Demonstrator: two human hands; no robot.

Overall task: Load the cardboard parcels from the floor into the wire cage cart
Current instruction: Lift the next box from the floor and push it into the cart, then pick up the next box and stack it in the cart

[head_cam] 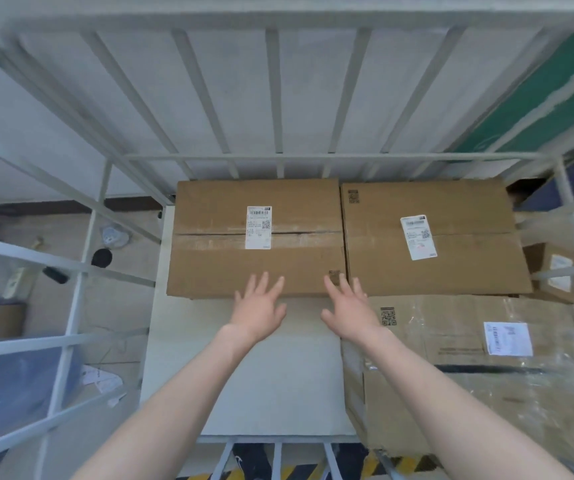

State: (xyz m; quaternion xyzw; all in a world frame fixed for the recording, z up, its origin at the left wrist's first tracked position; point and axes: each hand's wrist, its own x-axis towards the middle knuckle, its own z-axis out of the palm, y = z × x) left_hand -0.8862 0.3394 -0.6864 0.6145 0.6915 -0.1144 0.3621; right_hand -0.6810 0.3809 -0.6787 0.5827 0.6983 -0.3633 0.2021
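Observation:
I look down into the grey wire cage cart (275,98). A brown cardboard parcel (216,268) with a white label lies at the back left of the cart floor. A second labelled parcel (465,268) lies beside it on the right, touching it. A larger parcel (458,396) wrapped in clear film fills the near right. My left hand (258,310) and my right hand (348,310) are stretched out with fingers spread at the near edge of the back left parcel. Neither hand holds anything.
A pale board (265,386) covers the bare near left of the cart floor. Outside the left bars lie small items and a blue bag (8,389). A small labelled box (555,271) sits by the right bars. Yellow-black floor tape (299,474) and my shoe show below.

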